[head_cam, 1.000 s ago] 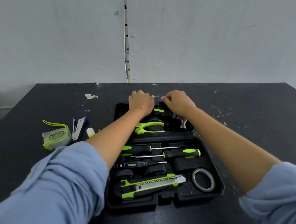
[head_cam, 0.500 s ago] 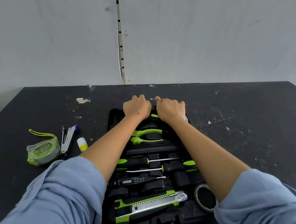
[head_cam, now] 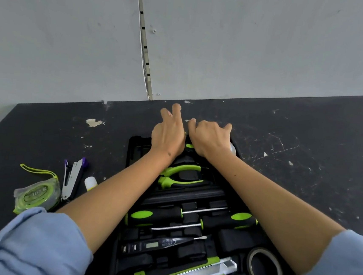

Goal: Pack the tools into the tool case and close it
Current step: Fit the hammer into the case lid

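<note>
I see the tool case (head_cam: 134, 155) lying open on the black table (head_cam: 306, 171), with pliers (head_cam: 179, 177) and screwdrivers (head_cam: 157, 217) in their slots. My left hand (head_cam: 168, 134) has two fingers stretched out; my right hand (head_cam: 209, 137) curls at the far edge (what it holds, I cannot tell). The tape measure (head_cam: 36, 196) lies left of the case.

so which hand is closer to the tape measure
Left. The left hand is at the case's far end, on the tape measure's side; the right hand lies beyond it.
</note>
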